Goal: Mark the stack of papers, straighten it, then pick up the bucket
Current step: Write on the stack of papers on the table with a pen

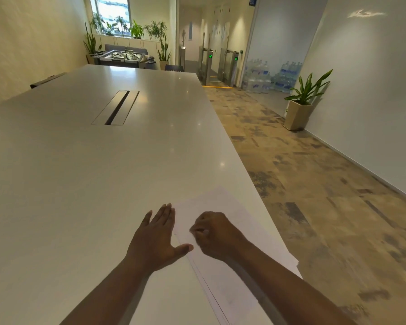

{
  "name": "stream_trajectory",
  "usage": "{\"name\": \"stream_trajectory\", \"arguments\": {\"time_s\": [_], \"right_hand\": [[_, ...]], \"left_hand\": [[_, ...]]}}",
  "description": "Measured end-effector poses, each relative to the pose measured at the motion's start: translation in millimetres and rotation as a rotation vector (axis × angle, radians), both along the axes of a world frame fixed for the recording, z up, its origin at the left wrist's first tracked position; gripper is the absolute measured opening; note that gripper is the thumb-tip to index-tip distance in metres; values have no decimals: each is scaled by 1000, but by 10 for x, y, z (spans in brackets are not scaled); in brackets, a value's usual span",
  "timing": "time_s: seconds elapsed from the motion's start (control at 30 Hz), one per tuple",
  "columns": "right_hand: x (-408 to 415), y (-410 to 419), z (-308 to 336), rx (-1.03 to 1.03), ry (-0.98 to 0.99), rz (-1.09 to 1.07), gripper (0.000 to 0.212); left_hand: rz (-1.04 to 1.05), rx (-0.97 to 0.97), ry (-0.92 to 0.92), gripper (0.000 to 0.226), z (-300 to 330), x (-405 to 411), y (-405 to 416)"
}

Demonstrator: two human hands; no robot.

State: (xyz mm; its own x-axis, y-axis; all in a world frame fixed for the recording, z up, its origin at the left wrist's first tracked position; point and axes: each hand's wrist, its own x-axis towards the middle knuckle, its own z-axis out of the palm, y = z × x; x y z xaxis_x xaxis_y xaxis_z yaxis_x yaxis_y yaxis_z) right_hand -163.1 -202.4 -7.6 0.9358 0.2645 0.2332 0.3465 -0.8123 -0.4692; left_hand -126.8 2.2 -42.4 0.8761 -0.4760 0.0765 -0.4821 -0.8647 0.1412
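The stack of papers (223,266) lies at the near right corner of the long white table (80,172), skewed to the table's edge, its sheets fanned slightly so that several edges show along its left side. The left hand (158,238) lies flat, fingers straight and together, along the left edge of the stack, the thumb reaching onto the paper. The right hand (215,233) rests on top of the stack with its fingers curled in a writing grip; something small and pale shows at the fingertips, likely a pen or pencil, though it is too blurred to be sure.

The step in hand looks like the marking. To do it well, the left hand should press the sheets down so the top one does not slide under the stroke, and the mark should be kept light and short. Squaring the fanned edges would come after.

The bucket is nowhere in view, so I cannot tell where it stands.

Beyond the stack, mid-table, is a recessed cable slot (116,106). Right of the stack, against the wall, a tapered planter (297,117) holds a leafy green plant. Farther off, stacked water bottles (267,76) sit behind glass, and more potted plants (136,30) line the window.
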Motion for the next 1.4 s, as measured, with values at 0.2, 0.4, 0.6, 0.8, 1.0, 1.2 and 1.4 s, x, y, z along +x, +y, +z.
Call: {"name": "stream_trajectory", "arguments": {"time_s": [0.2, 0.4, 0.6, 0.8, 1.0, 1.2, 1.4], "right_hand": [[110, -192, -32, -77, -68, -254, 38], [-153, -156, -82, -4, -51, -66, 20], [101, -667, -84, -87, -137, -443, 45], [22, -573, -152, -61, -64, -284, 24], [104, -822, -24, -102, -133, -451, 39], [78, -908, -102, -80, -92, -358, 36], [1, -590, -101, -163, -112, -265, 33]], "left_hand": [[-3, 13, -3, 124, 15, -4, 4], [1, 14, -1, 118, 17, -7, 5], [-2, 25, -6, 128, 20, -4, 5], [8, 43, -16, 127, 10, 4, -3], [-2, 12, -8, 128, -6, 8, 2], [-5, -2, -14, 124, -35, 22, 4], [0, -4, -1, 130, -5, 11, 7]]}}
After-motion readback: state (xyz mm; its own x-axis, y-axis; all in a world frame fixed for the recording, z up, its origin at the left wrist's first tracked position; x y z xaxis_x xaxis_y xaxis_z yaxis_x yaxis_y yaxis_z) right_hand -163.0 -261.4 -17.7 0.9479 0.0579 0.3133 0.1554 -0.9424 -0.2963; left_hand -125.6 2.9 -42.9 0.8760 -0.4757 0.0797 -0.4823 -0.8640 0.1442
